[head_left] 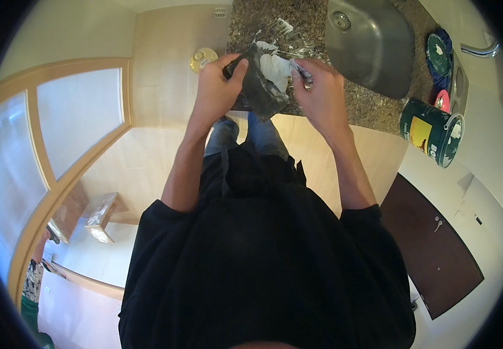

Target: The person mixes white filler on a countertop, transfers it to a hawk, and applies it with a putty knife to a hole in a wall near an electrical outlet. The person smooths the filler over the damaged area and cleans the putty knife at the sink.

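Observation:
Over the counter's front edge, my left hand (219, 87) grips a dark flat board (263, 102) by its black handle or edge on the left. A lump of white paste (275, 71) lies on the board. My right hand (318, 93) is closed on a small tool (301, 72) smeared with white paste, at the board's right side; its shape is partly hidden by my fingers and the paste. White smears (283, 26) mark the speckled stone counter (356, 102) around and beyond the board.
A steel sink (374, 52) is at right, with a green lid (438, 52) and a green bucket (426, 131) beside it. A yellow round item (203, 60) is left of the counter. Behind a glass partition (80, 116), another person (33, 291) shows partly near a wooden stand (103, 218).

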{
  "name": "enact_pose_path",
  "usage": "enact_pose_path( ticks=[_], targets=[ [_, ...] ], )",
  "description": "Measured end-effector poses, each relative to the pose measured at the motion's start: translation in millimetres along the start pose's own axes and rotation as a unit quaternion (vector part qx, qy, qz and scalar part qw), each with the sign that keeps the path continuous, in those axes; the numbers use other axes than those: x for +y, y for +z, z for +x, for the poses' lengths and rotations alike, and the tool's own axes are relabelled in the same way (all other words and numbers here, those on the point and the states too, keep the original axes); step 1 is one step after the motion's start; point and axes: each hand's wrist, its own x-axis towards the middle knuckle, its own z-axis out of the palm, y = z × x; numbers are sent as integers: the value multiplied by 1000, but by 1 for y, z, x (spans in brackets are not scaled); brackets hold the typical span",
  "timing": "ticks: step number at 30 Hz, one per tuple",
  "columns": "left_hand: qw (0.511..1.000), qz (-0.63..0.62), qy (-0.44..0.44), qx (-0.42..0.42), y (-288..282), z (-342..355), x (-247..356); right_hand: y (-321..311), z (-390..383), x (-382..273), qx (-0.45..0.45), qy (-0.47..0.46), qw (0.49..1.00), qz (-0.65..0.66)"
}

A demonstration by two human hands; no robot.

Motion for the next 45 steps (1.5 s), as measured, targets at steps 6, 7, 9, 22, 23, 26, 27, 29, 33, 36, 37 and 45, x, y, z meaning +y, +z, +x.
enact_pose_path(
  ticks=[6, 7, 9, 22, 23, 26, 27, 29, 33, 36, 37, 45],
  targets=[
    [967, -236, -73, -56, -1, -12, -8, 8, -35, -1, 61, -69, 996, -21],
    [964, -245, -86, -54, 0, -14, -9, 10, -41, 2, 80, -85, 993, -34],
    [964, -247, -84, -59, 2, -16, -11, 11, -51, 11, 109, -112, 987, -28],
    [989, -124, -84, 8, 5, -31, 0, -7, -45, 68, 39, 166, 958, 232],
    [988, -127, -86, 14, 5, -33, 0, -10, -40, 74, 43, 182, 955, 231],
    [986, -141, -85, 28, 5, -36, -2, -16, -35, 82, 26, 204, 966, 158],
    [986, -136, -86, 31, 4, -38, -2, -14, -35, 82, 7, 195, 967, 162],
    [983, -157, -90, 28, 5, -41, -3, -7, -37, 78, -20, 200, 968, 151],
    [967, -221, -121, 32, 9, -53, 1, 15, -25, 67, -33, 197, 945, 260],
    [968, -218, -120, 41, 11, -54, 1, 17, -18, 54, -42, 201, 927, 313],
    [969, -222, -101, 39, 11, -53, 0, 15, -16, 49, -50, 186, 935, 298],
    [941, -309, -134, 39, 11, -56, -16, -17, -38, -1, 1, -162, 986, 23]
  ],
)
